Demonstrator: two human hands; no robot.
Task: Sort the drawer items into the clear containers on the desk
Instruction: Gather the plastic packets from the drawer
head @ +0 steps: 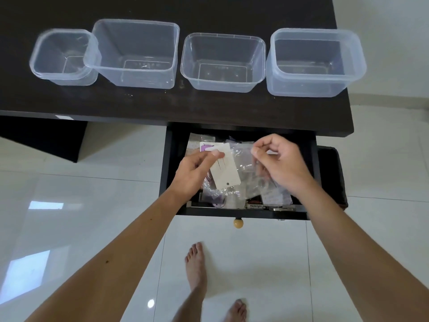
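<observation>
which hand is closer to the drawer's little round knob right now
Left, though only slightly. The left hand is up and to the left of the knob, holding a white card; the right hand is up and right, farther off.

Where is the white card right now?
The white card is pinched in the left hand over the open drawer, just left of the right hand.

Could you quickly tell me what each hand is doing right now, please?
Left hand: pinching a white card.
Right hand: pinching a clear plastic bag.
</observation>
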